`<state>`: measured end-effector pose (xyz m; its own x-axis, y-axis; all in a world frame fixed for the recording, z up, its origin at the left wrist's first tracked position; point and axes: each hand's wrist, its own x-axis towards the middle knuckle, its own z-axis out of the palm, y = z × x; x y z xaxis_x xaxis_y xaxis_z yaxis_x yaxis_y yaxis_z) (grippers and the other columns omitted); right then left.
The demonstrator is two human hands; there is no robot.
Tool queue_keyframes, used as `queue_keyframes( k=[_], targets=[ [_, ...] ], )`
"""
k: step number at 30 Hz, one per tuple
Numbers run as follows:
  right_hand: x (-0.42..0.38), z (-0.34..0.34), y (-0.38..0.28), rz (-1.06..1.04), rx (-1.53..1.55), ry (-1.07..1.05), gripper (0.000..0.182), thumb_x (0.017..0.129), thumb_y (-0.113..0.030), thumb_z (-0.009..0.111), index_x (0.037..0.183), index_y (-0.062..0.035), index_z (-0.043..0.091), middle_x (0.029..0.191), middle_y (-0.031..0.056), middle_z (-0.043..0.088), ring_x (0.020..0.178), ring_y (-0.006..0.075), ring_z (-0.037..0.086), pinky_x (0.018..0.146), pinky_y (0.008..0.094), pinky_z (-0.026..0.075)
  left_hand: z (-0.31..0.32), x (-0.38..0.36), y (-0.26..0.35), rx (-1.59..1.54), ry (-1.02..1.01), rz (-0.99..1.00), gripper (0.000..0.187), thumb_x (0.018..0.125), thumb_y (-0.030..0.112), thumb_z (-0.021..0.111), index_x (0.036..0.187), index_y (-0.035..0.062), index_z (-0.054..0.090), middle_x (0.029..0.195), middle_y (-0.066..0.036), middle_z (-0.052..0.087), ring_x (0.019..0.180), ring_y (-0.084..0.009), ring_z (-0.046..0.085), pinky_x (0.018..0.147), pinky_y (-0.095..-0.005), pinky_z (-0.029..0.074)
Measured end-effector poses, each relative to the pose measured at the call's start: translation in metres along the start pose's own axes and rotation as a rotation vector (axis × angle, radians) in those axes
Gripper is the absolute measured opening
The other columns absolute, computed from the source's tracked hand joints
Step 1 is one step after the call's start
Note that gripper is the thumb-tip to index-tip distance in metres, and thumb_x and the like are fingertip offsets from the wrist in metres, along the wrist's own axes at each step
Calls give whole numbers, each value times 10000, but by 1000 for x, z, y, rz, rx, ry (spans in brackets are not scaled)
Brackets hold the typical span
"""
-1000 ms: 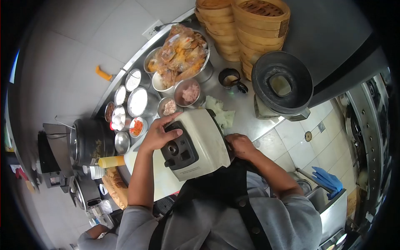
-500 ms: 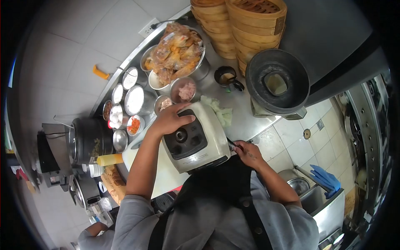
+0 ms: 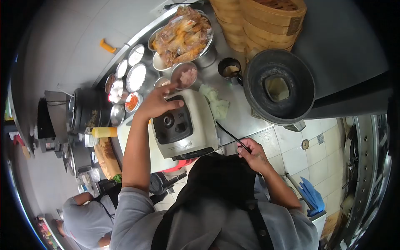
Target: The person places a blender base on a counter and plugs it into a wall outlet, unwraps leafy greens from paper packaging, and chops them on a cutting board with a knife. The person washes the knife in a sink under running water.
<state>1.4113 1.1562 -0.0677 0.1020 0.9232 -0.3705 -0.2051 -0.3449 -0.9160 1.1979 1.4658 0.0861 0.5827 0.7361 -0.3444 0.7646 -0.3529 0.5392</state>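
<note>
"Where did the blender base [image 3: 202,121] sit?"
"Mid-frame, under the left grip [image 3: 157,101], which lay spread and loose on it, thumb over the dark panel [image 3: 173,125]."
"And the right grip [image 3: 253,156]?"
"Right of the base and apart from it, closed around a black cord [image 3: 227,132] that ran up and left toward the base."
"Farther out?"
"A pale cloth [image 3: 215,101] on the counter [image 3: 241,112], then, at upper right, a dark round vessel [image 3: 258,93], with bamboo steamers [image 3: 271,26] behind."

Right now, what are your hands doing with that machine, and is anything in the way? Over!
Left hand spread on pale machine. Right hand gripping black cord. Pale green cloth close beside machine, maybe in the way.
</note>
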Motion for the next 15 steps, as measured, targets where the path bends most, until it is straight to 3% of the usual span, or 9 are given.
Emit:
queue_keyframes(
  k=[1, 2, 3, 5, 7, 9, 10, 13, 15],
  targets=[
    [1, 0, -10, -16, 100, -32, 271, 918, -165, 628, 1127, 3, 588, 806, 16, 612, 717, 79, 555, 678, 235, 453, 0, -16, 10, -4, 8, -11, 733, 711, 412, 777, 1298, 29, 561, 1210, -181, 621, 1138, -273, 577, 980, -354, 431],
    [-1, -2, -22, -13, 92, -88, 371, 920, -157, 623, 1237, 13, 533, 829, 20, 607, 722, 81, 554, 681, 234, 464, 2, -34, 16, 31, 374, 102, 794, 692, 458, 792, 1309, 23, 544, 1231, -183, 605, 1159, -287, 563, 998, -367, 415],
    [-9, -2, -32, -9, 93, -97, 371, 920, -157, 623, 1237, 13, 533, 829, 20, 607, 722, 81, 554, 681, 234, 464, 7, -54, 18, 71, 738, 218, 856, 673, 504, 806, 1319, 17, 526, 1252, -186, 589, 1179, -300, 549, 1016, -381, 399],
    [-21, -3, -46, 40, 150, -131, 438, 919, -149, 621, 1308, 11, 498, 836, 30, 604, 726, 78, 554, 686, 232, 474, 31, -103, 14, 139, 967, 426, 963, 621, 589, 815, 1325, 11, 503, 1387, -197, 465, 1297, -348, 426, 1066, -445, 337],
    [-30, -8, -45, 22, 84, -139, 460, 917, -149, 624, 1324, 16, 487, 844, 36, 606, 717, 81, 560, 681, 232, 480, 90, -144, 6, 35, 851, 440, 989, 590, 596, 825, 1357, 72, 486, 1491, -216, 305, 1384, -408, 262, 1098, -562, 222],
    [-42, -9, -45, 11, 9, -143, 482, 914, -148, 626, 1339, 21, 476, 853, 42, 608, 707, 84, 565, 676, 232, 486, 126, -169, 3, 506, 560, 195, 1081, 473, 492, 898, 1397, 148, 453, 1525, -227, 206, 1404, -448, 194, 1082, -655, 143],
    [-45, -8, -48, 69, -70, -91, 493, 909, -162, 634, 1334, 29, 477, 853, 52, 617, 698, 95, 577, 672, 240, 491, 143, -166, -4, 457, 595, 137, 1024, 504, 451, 896, 1395, 194, 461, 1526, -227, 212, 1412, -455, 177, 1075, -683, 60],
    [-58, -1, -47, 99, -233, -17, 529, 893, -213, 655, 1320, 47, 482, 843, 85, 642, 676, 130, 607, 661, 262, 504, 152, -157, -16, 460, 749, 141, 971, 550, 429, 885, 1395, 206, 462, 1532, -222, 211, 1420, -454, 154, 1076, -679, 74],
    [-75, 12, -60, 145, -338, 36, 538, 891, -236, 656, 1318, 43, 485, 814, 97, 643, 683, 136, 612, 677, 266, 503, 151, -157, -13, 435, 748, 114, 895, 623, 433, 846, 1405, 238, 454, 1548, -188, 208, 1424, -457, 138, 1064, -694, 84]
  ],
)
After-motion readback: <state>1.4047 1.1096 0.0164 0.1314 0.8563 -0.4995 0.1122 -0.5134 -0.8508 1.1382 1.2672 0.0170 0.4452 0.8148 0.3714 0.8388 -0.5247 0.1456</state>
